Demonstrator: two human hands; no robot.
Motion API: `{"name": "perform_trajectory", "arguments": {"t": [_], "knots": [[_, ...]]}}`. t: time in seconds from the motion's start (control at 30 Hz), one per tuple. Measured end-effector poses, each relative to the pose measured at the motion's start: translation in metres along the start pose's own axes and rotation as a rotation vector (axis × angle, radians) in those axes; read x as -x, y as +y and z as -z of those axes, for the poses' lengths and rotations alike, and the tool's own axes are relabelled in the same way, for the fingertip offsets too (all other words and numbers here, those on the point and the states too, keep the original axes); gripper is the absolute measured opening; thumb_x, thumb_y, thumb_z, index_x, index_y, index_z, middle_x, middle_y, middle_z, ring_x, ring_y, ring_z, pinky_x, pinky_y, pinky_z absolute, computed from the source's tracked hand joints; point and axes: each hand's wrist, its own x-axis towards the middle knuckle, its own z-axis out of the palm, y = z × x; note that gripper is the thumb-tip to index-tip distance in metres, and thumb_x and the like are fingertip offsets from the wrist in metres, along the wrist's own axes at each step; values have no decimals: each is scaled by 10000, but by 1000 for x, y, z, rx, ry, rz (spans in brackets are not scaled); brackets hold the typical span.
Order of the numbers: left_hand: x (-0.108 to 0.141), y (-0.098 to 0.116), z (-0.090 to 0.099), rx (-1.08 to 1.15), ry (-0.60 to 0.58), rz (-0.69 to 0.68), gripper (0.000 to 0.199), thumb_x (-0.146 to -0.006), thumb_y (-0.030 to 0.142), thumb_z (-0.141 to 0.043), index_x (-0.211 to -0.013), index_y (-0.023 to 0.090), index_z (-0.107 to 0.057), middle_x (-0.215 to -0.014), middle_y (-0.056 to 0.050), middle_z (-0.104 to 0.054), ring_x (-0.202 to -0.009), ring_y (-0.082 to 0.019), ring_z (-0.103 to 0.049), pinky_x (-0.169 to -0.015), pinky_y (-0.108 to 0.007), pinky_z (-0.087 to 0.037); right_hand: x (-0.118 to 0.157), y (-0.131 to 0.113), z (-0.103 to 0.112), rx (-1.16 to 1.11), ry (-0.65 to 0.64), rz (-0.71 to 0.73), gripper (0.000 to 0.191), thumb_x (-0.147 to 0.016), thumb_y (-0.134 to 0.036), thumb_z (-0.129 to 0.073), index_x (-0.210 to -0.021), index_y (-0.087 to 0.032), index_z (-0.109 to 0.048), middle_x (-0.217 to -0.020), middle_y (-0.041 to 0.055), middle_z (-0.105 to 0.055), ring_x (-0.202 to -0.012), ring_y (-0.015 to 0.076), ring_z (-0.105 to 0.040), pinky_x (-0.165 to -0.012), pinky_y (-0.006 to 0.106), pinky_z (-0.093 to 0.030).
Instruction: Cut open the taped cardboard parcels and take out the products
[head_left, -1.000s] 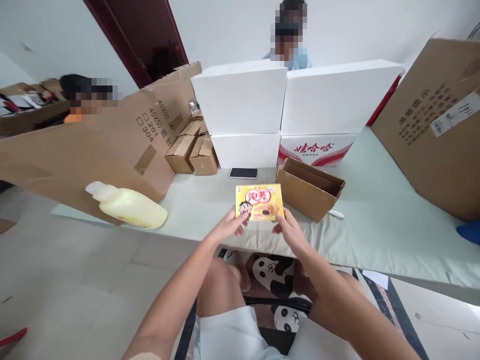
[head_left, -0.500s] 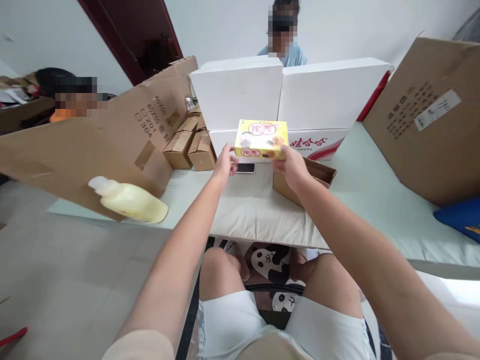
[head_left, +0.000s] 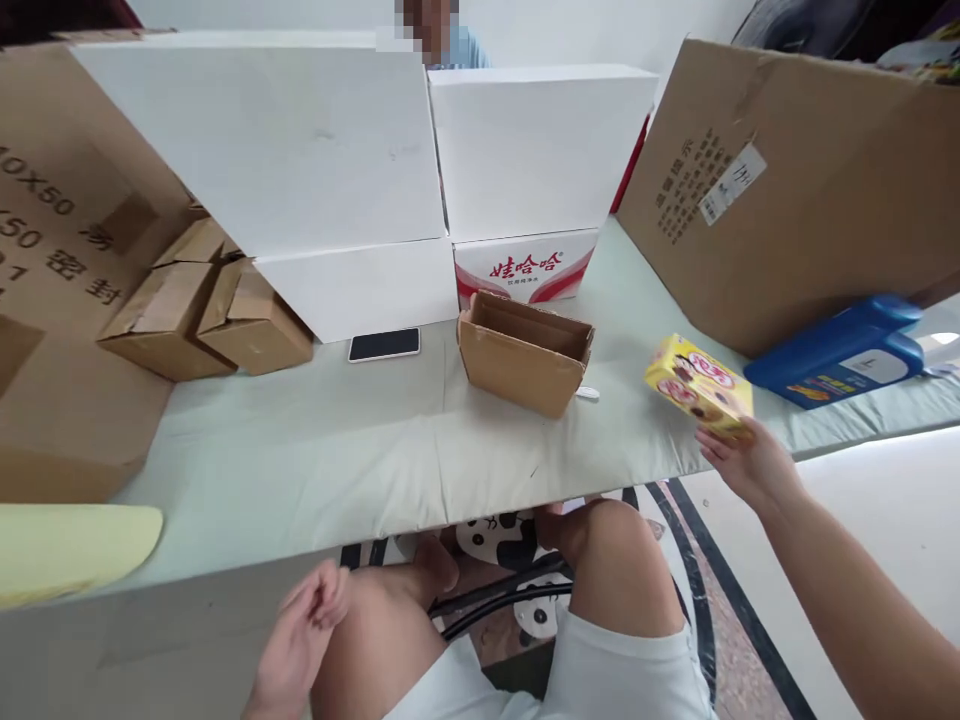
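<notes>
1. My right grip (head_left: 757, 465): closed on the near end of the yellow box (head_left: 699, 385), with no second hand supporting it. Half a second ago, both hands hold this box in front of the white boxes (head_left: 337, 150).
2. Yellow box position: now toward the right end of the desk (head_left: 360, 430), near its front edge, just beside the blue bottle (head_left: 840, 360). It is tilted; I cannot tell whether it touches the cloth.
3. My left grip (head_left: 309, 610): released from the box and now below the front edge, by my thigh. Its fingers curl loosely; no object shows in it, and I cannot tell how fully they close.
4. Implication: box control appears to depend on the right grip alone.
</notes>
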Motion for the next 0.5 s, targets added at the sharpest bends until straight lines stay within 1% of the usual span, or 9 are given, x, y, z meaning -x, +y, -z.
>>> {"name": "perform_trajectory", "arguments": {"t": [0.07,0.13,0.17,0.23,0.27,0.33,0.4,0.47,0.5], "knots": [[-40,17,-36,-24,-134,-54,665,-752,676,-768,-540,193,-363,-554,39,-248,-527,-107,-239,-514,-274,-255,-32,-13,-39,36,-24,-51,168,-965,-327,-432,-987,-239,-574,-832,53,-670,-679,145,-707,-539,216,-549],[-82,31,-77,-29,-245,-74,697,-732,668,-789,-526,199,-318,-536,60,-201,-506,-87,-205,-504,-265,-208,-65,-25,-77,103,-46,-76,260,-1030,-323,-334,-1103,-232,-567,-882,67,-697,-745,139,-733,-578,206,-558],[-102,36,-96,-19,-306,-70,705,-716,664,-798,-523,203,-301,-529,68,-186,-496,-79,-192,-497,-264,-191,-80,-30,-93,158,-59,-86,309,-1051,-343,-305,-1158,-219,-569,-899,85,-713,-764,151,-742,-590,220,-566],[-136,41,-126,42,-388,-29,693,-715,621,-789,-531,211,-261,-524,81,-144,-480,-68,-160,-484,-259,-168,-107,-35,-117,305,-66,-96,378,-1061,-393,-339,-1268,-176,-568,-938,138,-742,-768,199,-747,-606,279,-586],[-150,41,-137,65,-416,-2,687,-721,610,-772,-535,215,-242,-524,85,-128,-474,-64,-147,-481,-258,-163,-118,-35,-125,391,-51,-84,412,-1049,-412,-401,-1333,-156,-555,-978,165,-752,-761,221,-743,-623,314,-595],[-169,37,-146,106,-453,48,690,-722,624,-743,-540,220,-213,-522,88,-111,-466,-60,-130,-475,-261,-154,-135,-35,-135,565,-3,-12,552,-997,-422,-553,-1484,-172,-481,-1121,191,-753,-773,243,-734,-716,380,-611],[-178,31,-145,149,-495,89,712,-711,664,-734,-540,221,-203,-515,89,-107,-464,-60,-122,-473,-271,-141,-147,-34,-141,716,31,88,687,-952,-425,-651,-1577,-262,-416,-1277,164,-727,-842,248,-733,-872,429,-599],[-180,26,-138,205,-557,117,725,-720,673,-736,-542,217,-201,-511,91,-102,-466,-62,-114,-475,-282,-129,-159,-35,-149,831,30,162,684,-943,-433,-674,-1578,-319,-446,-1337,126,-713,-947,261,-730,-996,448,-555],[-178,25,-133,228,-592,118,721,-741,664,-730,-545,213,-203,-510,90,-100,-468,-64,-112,-477,-286,-127,-165,-36,-155,873,27,188,656,-947,-437,-668,-1563,-316,-478,-1336,120,-716,-996,269,-723,-1023,444,-538]]}}
